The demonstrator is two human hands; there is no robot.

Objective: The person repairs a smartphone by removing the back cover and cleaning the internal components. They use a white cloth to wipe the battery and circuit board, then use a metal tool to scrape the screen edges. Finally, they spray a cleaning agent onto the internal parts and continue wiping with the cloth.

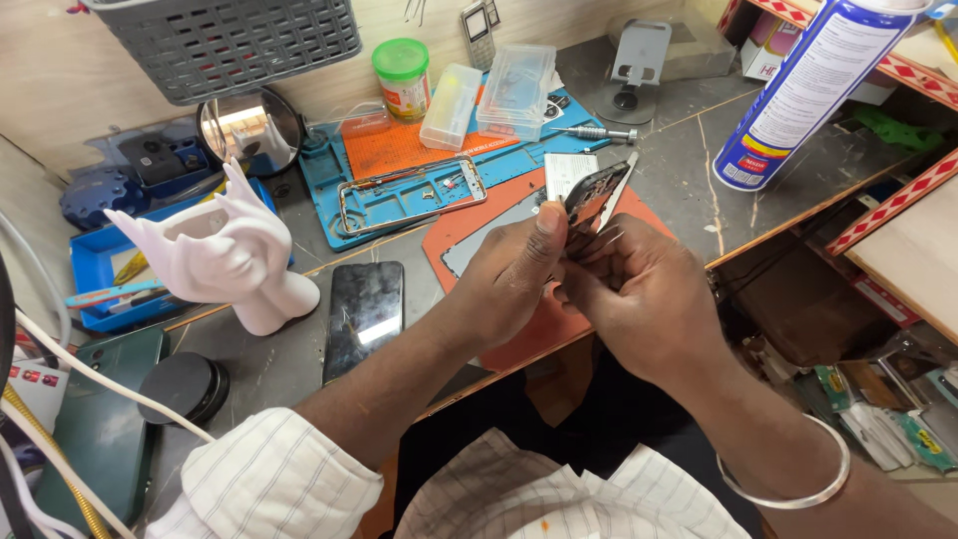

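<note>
both hands meet above the orange mat [519,334], the left hand [509,279] and right hand [639,294] with fingers clamped on a thin phone part [591,195] held tilted up over the surface [689,170]. it looks light, stiff and fragile, likely slick on its glossy face; the edges seem the safest place to grip.

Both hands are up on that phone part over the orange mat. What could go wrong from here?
1. The left hand and right hand pinch the dark phone part in mid-air; a slip might drop it onto the orange mat or off the bench edge.
2. The metal phone frame and small loose parts lie just beyond; a jerk could scatter them.
3. The black phone lies by the left forearm and might get nudged.
</note>
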